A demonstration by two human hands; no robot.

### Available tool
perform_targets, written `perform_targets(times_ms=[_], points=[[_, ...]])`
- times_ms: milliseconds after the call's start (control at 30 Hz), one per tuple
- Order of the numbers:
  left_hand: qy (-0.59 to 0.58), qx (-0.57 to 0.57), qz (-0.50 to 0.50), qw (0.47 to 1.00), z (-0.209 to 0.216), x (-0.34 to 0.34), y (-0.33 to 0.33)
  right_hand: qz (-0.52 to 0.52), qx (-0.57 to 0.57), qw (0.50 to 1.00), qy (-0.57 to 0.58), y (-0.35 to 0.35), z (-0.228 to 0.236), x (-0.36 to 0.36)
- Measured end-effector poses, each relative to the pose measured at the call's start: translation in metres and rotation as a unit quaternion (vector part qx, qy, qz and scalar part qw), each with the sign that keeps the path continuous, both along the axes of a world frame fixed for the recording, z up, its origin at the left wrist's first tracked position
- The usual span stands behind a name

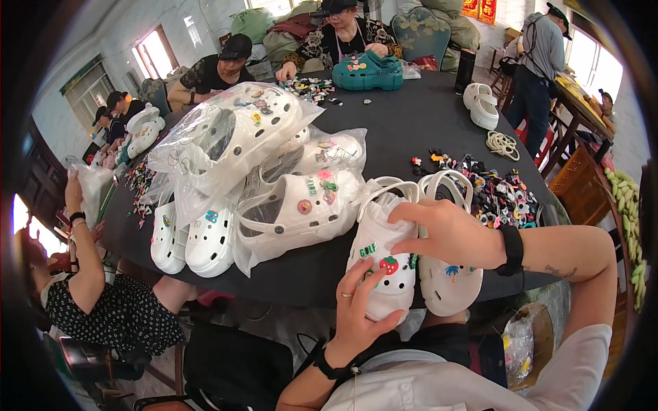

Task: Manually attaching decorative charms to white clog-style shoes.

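Note:
A white clog (401,291) with holes stands at the table's near edge, toe toward me, its top decorated with a strawberry charm (388,266) and green charms. My left hand (360,301) wraps the clog's left side and toe, fingers pressed near the charms. Over its opening, my right hand (449,233) grips the upper with thumb and fingers; some fingertips are hidden inside. Clear plastic shows in the opening. Right beside it, partly under my right wrist, sits a second white clog (439,294) with a blue palm tree charm (451,271).
Bagged white clogs (291,205) are piled on the dark table (418,109) to the left. Loose charms (504,195) lie in a heap at right, near white cord (502,145) and another white clog (482,108). Across the table, people work around a teal clog (368,74).

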State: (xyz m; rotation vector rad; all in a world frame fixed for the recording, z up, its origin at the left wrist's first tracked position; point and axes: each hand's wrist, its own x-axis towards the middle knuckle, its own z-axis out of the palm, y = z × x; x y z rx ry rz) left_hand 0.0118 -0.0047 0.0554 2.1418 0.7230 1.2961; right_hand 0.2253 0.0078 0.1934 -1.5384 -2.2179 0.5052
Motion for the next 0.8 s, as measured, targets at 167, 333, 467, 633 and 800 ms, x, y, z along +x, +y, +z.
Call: perform_targets(times_ms=[167,333,467,633,800], points=[[-0.004,-0.006,-0.009,1.000,0.000,-0.002,-0.001,0.063,0.148,0.985,-0.064,0.013,-0.005,0.012],[-0.007,-0.006,-0.008,1.000,0.000,0.001,0.000,-0.012,0.134,0.990,-0.048,0.024,0.007,0.013],[-0.011,-0.008,-0.011,1.000,-0.001,0.002,0.003,-0.010,-0.031,0.999,-0.030,0.042,-0.016,0.019],[-0.015,0.003,-0.002,1.000,-0.001,0.003,0.003,0.007,-0.167,0.982,-0.087,0.046,-0.002,0.005],[-0.022,0.001,0.002,1.000,0.000,0.004,0.002,0.008,-0.149,0.986,-0.072,0.042,-0.003,-0.001]])
